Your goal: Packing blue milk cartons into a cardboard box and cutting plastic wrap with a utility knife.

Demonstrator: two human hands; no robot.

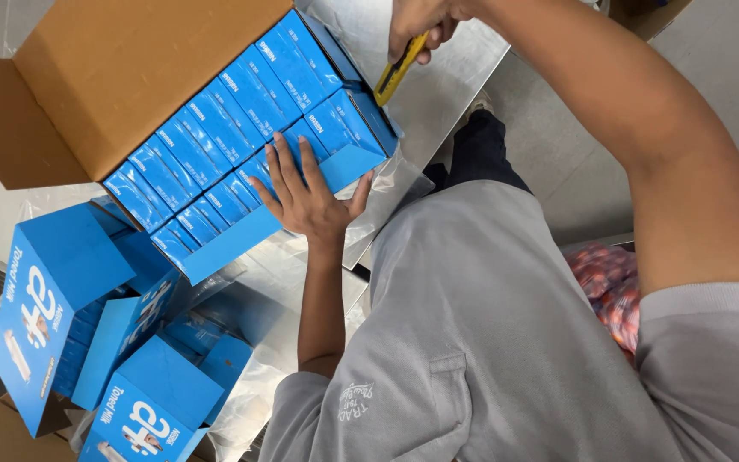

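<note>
A yellow, slim-bodied utility knife (398,70) sits at about one o'clock in the view, gripped in the right hand (419,24), whose fingers are curled tightly round its handle so that only the lower end of the tool shows, pointing down toward seven o'clock at the corner of an open blue cardboard tray (237,244) packed with rows of small blue cartons (215,137). Whether the knife's tip touches the tray corner cannot be told. The left hand (310,195) lies near the centre, palm down, fingers spread wide and flat, their tips resting on the tops of the small cartons while the heel of the hand and thumb sit at the tray's near blue wall; it grasps nothing, only presses. Clear plastic wrap (382,210) lies crumpled just beside that hand, toward three o'clock. Over the tray, from ten to twelve o'clock, stands a brown corrugated cardboard box (121,77) with its flap swung open to the left. At seven to eight o'clock, several larger blue display cartons (53,291) with white print are tumbled together, tilted at different angles and touching one another. All of this rests on a shiny metal table (455,68). The person's grey sweatshirt (489,342) fills the lower right, and an orange-pink bagged bundle (613,287) shows at four o'clock, behind the right forearm.
</note>
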